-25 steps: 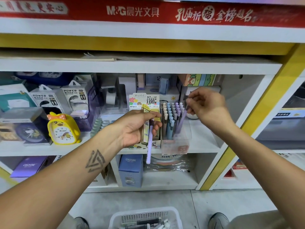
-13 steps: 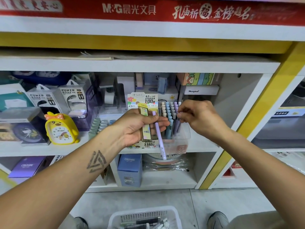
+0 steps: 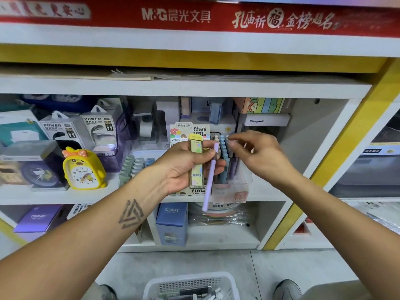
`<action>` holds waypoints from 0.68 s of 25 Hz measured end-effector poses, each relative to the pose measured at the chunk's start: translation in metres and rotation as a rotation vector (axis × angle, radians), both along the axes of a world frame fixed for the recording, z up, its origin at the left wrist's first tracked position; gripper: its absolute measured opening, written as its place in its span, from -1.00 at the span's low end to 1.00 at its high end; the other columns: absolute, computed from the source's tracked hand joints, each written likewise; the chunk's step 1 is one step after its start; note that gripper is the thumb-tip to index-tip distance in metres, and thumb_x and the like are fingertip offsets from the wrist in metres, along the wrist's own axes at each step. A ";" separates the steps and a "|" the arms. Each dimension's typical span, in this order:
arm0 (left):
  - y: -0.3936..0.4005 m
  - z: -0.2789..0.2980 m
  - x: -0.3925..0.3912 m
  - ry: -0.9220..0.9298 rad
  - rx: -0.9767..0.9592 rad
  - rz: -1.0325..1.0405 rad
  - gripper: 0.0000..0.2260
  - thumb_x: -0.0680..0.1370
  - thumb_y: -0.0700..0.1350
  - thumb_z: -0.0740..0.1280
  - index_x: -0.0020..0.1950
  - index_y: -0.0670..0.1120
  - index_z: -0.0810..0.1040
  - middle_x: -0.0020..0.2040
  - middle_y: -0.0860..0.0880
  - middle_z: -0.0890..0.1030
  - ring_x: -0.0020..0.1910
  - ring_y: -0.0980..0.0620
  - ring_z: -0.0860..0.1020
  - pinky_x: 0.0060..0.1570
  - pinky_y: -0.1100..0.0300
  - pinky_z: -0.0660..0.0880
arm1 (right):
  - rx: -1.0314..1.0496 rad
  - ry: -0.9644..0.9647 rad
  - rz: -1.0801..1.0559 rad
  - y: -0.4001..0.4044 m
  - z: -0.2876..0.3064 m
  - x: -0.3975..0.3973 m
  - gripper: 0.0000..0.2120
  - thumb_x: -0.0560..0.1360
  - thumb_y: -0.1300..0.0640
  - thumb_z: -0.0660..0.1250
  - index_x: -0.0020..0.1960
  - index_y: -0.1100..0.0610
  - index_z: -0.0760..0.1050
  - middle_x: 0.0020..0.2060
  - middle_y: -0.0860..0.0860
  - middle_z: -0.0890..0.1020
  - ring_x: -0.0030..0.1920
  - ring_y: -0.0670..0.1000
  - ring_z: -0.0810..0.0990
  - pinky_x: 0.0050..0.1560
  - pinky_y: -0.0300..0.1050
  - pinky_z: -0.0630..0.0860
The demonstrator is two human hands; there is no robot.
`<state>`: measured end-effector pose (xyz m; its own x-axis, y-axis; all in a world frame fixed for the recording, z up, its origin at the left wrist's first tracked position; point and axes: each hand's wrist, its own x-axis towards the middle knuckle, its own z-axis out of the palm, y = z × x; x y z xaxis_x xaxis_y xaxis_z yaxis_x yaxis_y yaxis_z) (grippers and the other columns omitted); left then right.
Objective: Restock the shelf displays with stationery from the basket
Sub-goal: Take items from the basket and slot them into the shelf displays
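At frame centre the left hand [image 3: 186, 167] grips a lead pack [image 3: 196, 164] and a lilac pen [image 3: 210, 178] together; the pen hangs loosely and may well slip out. The right hand [image 3: 257, 154], fingers relaxed and apart, holds nothing I can see above the pen box [image 3: 229, 187]. The basket [image 3: 190, 284] is cut off at the bottom.

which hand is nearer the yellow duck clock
Left. The left hand holds a lead pack and a purple pen just right of the yellow duck clock; the right hand is farther right, at the pen display.
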<state>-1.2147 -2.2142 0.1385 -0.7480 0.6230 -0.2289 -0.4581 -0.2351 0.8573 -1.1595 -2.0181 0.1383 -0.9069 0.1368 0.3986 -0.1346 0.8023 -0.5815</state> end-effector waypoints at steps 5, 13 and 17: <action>0.008 0.000 0.005 0.037 0.021 -0.051 -0.67 0.42 -0.36 0.39 0.18 -0.28 0.59 -0.05 -0.30 0.67 -0.04 -0.27 0.67 -0.08 -0.06 0.64 | -0.639 -0.183 0.239 -0.020 0.016 0.005 -0.85 0.53 0.22 0.43 -0.02 0.32 0.66 -0.04 0.09 0.74 -0.37 -0.20 0.55 -0.37 -0.36 0.42; 0.005 -0.001 -0.002 0.112 -0.211 0.101 -0.81 0.61 -0.25 0.29 0.16 -0.13 0.63 -0.26 -0.11 0.56 -0.39 -0.01 0.46 -0.35 0.18 0.40 | -0.406 0.057 -0.014 0.017 0.020 0.002 -0.83 0.59 0.30 0.34 -0.11 0.08 0.60 -0.31 0.14 0.67 -0.37 -0.01 0.63 -0.21 -0.10 0.64; 0.006 0.001 0.001 0.042 -0.246 0.017 -0.89 0.59 -0.12 0.33 0.00 -0.16 0.56 -0.33 -0.11 0.50 -0.47 0.01 0.34 -0.43 0.22 0.22 | -0.076 -0.033 0.021 0.016 -0.005 0.003 -0.90 0.59 0.17 0.36 -0.05 0.01 0.61 -0.29 -0.06 0.67 -0.26 -0.11 0.67 -0.07 0.01 0.67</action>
